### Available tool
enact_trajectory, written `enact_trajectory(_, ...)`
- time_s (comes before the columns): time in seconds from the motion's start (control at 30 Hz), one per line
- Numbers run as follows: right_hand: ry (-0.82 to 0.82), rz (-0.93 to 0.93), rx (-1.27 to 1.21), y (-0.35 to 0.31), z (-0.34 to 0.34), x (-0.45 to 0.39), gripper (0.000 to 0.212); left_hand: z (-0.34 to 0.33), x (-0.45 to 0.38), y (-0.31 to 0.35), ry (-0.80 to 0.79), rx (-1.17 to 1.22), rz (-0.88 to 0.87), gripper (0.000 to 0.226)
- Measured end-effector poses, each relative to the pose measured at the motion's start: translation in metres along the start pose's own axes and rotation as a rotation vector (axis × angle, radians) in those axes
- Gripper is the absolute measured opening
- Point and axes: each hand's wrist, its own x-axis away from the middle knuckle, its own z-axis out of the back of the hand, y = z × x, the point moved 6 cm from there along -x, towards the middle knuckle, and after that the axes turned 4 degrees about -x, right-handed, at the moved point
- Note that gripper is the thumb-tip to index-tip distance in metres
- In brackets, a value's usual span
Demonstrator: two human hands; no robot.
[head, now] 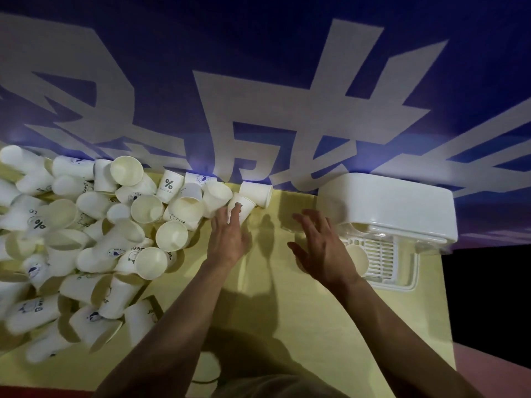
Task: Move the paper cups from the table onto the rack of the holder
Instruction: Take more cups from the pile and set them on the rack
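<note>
1. Paper cups [86,239], white, lay heaped on the yellow worktop [267,311], left of both hands.
2. Left hand [230,237]: fingertips touched one toppled cup [242,209] at the heap's edge; no grip closed yet.
3. Right hand [321,251]: spread, empty, just beside the holder [396,208] and its rack [382,259].
4. Step judged: pickup. Next: close round cup, carry rightward to rack.

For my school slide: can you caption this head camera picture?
Left hand touches a paper cup beside the cup pile; right hand hovers near the holder.
</note>
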Motion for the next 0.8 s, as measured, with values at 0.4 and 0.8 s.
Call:
enact_trajectory(0.4,-0.085,-0.093,0.037,0.016,-0.034,-0.076,0.071,-0.014,-0.028,0.011,0.115,0.122,-0.005,0.055)
enact_trajectory(0.8,-0.193,-0.044,0.125,0.028,-0.081,-0.121,0.093,0.004,0.023,0.0,0.096,0.206,-0.11,0.065)
